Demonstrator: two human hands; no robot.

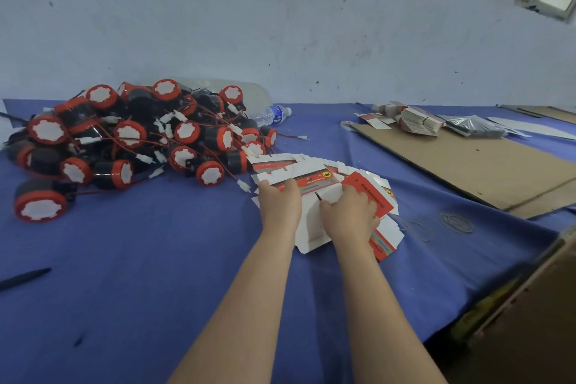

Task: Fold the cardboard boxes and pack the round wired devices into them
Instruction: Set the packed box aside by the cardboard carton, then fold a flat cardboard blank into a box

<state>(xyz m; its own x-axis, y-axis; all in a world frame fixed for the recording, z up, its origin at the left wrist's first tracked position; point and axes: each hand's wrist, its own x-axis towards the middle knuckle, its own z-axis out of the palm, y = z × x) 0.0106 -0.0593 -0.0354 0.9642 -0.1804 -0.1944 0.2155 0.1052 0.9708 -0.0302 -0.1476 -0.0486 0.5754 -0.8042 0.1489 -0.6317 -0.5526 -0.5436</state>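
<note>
Left of our fingers the round wired devices [131, 140] heap up — glossy red rims, black drums, thin wires. Our left hand [280, 201] and right hand [350, 212] grip the smooth flat cardboard boxes [314, 171], fingers curled on them — a fan over creased blue cloth [156, 259].

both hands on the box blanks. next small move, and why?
Likely pull the top blank clear of the fanned stack and start popping it open. The left hand and right hand both seem to grip it, every blank in view lies flat, and the round wired devices sit piled to the left, none boxed.
</note>
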